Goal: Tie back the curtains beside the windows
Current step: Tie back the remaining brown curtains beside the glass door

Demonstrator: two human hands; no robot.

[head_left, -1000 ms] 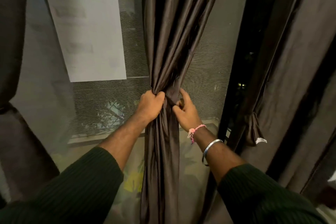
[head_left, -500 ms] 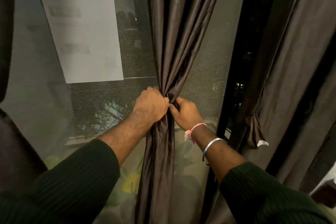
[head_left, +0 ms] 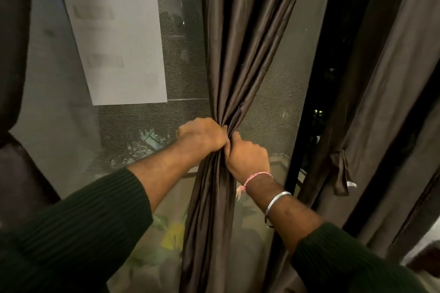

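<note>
At window, left hand (head_left: 202, 134), right hand (head_left: 247, 158) gripping gathered curtain (head_left: 238, 54), fingertips hidden

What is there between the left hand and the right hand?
In the head view, only the gathered waist of the middle curtain lies between the left hand and right hand; both grip it.

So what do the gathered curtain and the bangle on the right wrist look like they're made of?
Curtain: looks like a smooth satin-type woven fabric, dark brown; its folds carry a soft sheen. The fibre cannot be told.
Bangle: likely polished metal, silver in colour, with a bright highlight along its rim.
</note>
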